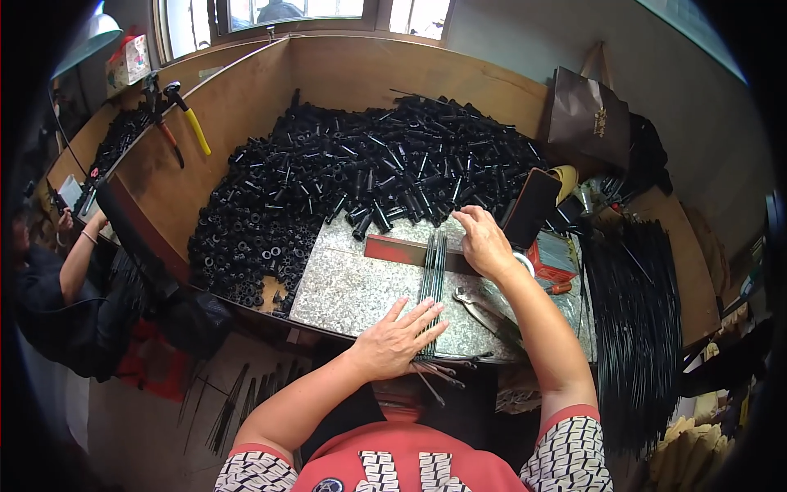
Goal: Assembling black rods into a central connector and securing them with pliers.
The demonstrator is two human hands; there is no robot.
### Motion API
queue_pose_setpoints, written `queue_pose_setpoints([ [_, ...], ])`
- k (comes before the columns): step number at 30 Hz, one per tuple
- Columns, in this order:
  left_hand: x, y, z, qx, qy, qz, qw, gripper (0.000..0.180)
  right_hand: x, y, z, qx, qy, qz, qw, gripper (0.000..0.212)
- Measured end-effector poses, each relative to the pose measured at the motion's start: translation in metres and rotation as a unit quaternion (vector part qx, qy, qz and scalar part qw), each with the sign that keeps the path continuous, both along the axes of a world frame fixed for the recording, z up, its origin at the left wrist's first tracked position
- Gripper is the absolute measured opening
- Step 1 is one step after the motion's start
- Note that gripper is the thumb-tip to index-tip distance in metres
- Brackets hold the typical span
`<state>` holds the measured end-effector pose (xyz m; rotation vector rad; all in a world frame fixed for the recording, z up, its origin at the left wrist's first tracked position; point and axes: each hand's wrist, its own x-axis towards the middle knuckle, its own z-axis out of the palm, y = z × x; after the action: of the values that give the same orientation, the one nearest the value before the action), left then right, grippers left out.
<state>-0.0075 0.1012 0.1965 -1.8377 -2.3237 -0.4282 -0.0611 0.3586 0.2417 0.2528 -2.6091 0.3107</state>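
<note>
My left hand [399,338] lies with fingers stretched across a bundle of thin dark metal rods [434,271], pressing it onto a speckled stone-like slab [336,287]. The rods reach from the slab's front edge, where their flattened ends [438,373] stick out, over a reddish metal bar [398,249]. Just right of the far rod ends is my right hand [488,248], its fingers loosely bent and apart, with nothing visible in them. Whether it touches the rods cannot be made out. Pliers [485,316] rest on the slab beneath my right forearm.
Behind the slab rises a heap of black tubular parts [369,156], with black rings [246,238] at its left. A dark phone-like slab [531,209] and red box [552,257] stand right. Long black rods [639,328] hang beyond. Another person's arm [78,258] shows far left.
</note>
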Motion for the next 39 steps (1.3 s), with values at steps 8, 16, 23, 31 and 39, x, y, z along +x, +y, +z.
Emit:
queue_pose_setpoints([
  [8,0.0,0.002,0.009,0.037,0.035,-0.003,0.999,0.079,0.017,0.017,-0.002,-0.016,-0.02,-0.017,1.0,0.035],
  [16,0.004,0.004,0.008,-0.001,0.035,0.004,0.999,0.086,-0.011,-0.004,-0.019,-0.088,-0.1,0.027,0.991,0.041],
  [23,0.005,0.004,0.009,-0.001,0.028,0.002,1.0,0.086,-0.014,-0.004,-0.011,-0.11,-0.194,-0.014,0.975,0.036],
  [31,0.005,0.007,0.01,-0.019,0.031,0.013,0.999,0.086,-0.02,-0.002,-0.026,-0.108,-0.136,0.017,0.985,0.034],
  [39,0.005,0.006,0.007,-0.016,0.059,0.013,0.998,0.087,-0.015,-0.007,-0.021,-0.105,-0.044,-0.019,0.993,0.02],
])
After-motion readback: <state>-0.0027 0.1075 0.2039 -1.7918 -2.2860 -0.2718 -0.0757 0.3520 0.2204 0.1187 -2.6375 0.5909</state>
